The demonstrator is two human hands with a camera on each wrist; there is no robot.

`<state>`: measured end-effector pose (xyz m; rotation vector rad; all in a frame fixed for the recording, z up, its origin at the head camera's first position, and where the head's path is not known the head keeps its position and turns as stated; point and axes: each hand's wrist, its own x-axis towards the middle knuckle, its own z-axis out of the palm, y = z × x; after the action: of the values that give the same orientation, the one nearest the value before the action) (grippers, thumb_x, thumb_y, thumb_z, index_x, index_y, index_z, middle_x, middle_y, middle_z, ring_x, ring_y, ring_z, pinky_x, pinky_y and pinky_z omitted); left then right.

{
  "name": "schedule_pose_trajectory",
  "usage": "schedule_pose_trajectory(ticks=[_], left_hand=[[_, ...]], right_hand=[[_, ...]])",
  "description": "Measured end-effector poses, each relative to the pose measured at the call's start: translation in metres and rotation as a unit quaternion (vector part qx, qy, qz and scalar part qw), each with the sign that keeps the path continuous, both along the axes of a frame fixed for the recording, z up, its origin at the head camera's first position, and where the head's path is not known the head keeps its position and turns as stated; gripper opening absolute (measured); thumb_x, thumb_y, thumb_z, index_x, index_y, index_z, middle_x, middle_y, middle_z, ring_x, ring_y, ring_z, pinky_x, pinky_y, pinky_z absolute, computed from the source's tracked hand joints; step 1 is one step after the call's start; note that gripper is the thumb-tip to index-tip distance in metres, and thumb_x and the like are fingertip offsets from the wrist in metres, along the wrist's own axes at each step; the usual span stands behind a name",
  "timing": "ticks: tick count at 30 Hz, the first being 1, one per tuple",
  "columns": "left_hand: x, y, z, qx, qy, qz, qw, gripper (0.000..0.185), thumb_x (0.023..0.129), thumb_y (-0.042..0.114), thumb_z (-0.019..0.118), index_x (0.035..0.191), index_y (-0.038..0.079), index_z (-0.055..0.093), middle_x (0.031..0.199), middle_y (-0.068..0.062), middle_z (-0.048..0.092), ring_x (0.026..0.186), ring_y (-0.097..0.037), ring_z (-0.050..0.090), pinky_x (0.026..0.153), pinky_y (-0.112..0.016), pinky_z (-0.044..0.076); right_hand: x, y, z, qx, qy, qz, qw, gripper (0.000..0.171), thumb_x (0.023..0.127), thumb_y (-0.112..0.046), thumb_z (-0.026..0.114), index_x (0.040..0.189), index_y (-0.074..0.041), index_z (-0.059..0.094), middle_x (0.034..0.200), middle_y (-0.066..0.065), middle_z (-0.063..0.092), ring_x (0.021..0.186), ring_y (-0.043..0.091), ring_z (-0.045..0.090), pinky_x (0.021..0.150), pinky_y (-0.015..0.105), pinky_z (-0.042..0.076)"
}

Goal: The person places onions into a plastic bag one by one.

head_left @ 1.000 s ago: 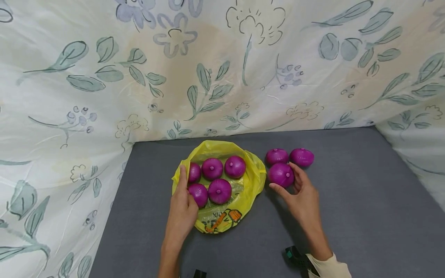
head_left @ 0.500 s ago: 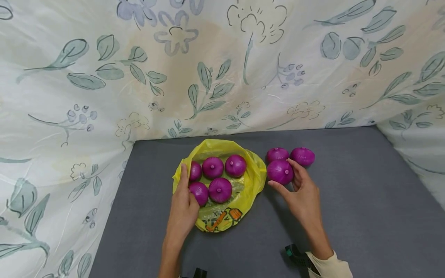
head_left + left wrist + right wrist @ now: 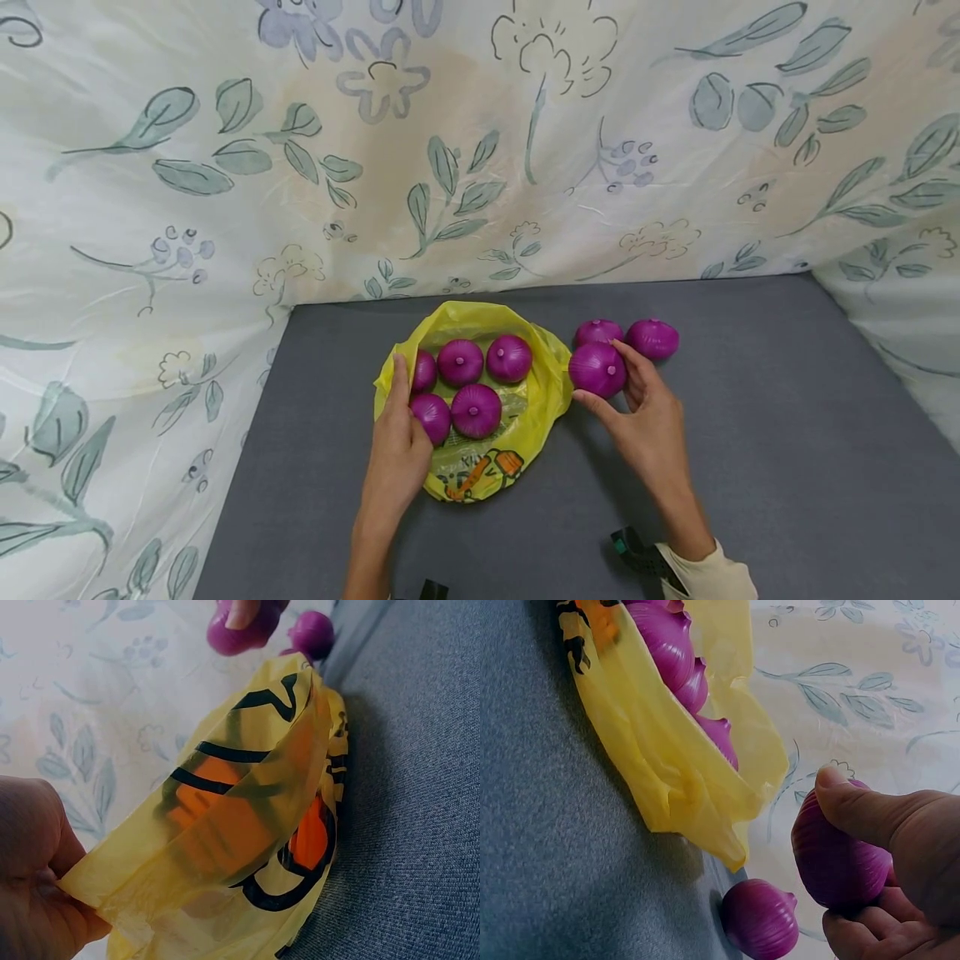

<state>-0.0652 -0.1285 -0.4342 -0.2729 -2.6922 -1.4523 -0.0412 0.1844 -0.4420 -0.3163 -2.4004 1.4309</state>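
A yellow plastic bag point(image 3: 558, 400) lies open-mouthed on the table with several purple onions point(image 3: 476, 411) inside. My left hand point(image 3: 397, 454) pinches the bag's left rim; in the left wrist view the plastic point(image 3: 217, 817) is drawn taut from the thumb and fingers. Just beyond the bag's right edge, my right hand point(image 3: 645, 417) grips an onion point(image 3: 596, 369) between thumb and fingers. The right wrist view shows this held onion point(image 3: 840, 859) raised off the table. Two loose onions, one behind the held onion point(image 3: 597, 332) and one to its right point(image 3: 652, 339), rest on the table.
The grey table point(image 3: 787, 433) reaches back to a floral cloth point(image 3: 450, 150) hanging behind and along the sides. A black strap device point(image 3: 637, 550) sits at the right wrist, by a cream sleeve point(image 3: 712, 575).
My right hand has shifted slightly left with the onion, bringing it up against the bag's right edge in the head view. The left hand keeps its hold on the rim.
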Motion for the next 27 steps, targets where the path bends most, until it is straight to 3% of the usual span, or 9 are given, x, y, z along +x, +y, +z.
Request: schedule_pose_trajectory(ticks=[12, 27], left_hand=[[-0.001, -0.001, -0.001, -0.003, 0.000, -0.001, 1.0000, 0.079, 0.103, -0.008, 0.044, 0.171, 0.012, 0.010, 0.176, -0.003, 0.018, 0.159, -0.024, 0.025, 0.122, -0.053, 0.032], [-0.002, -0.002, -0.001, 0.006, 0.000, -0.001, 1.0000, 0.081, 0.102, -0.008, 0.045, 0.171, 0.013, 0.010, 0.176, -0.002, 0.018, 0.153, -0.025, 0.034, 0.115, -0.051, 0.038]], right_hand=[[-0.005, -0.013, 0.007, -0.006, 0.001, 0.022, 1.000, 0.086, 0.081, -0.032, 0.094, 0.156, -0.022, 0.053, 0.154, 0.010, 0.057, 0.140, 0.028, 0.056, 0.106, 0.042, 0.047], [-0.010, -0.026, 0.011, -0.009, 0.018, 0.040, 0.999, 0.086, 0.079, -0.032, 0.096, 0.155, -0.025, 0.056, 0.153, 0.003, 0.059, 0.139, 0.021, 0.058, 0.106, 0.038, 0.047]])
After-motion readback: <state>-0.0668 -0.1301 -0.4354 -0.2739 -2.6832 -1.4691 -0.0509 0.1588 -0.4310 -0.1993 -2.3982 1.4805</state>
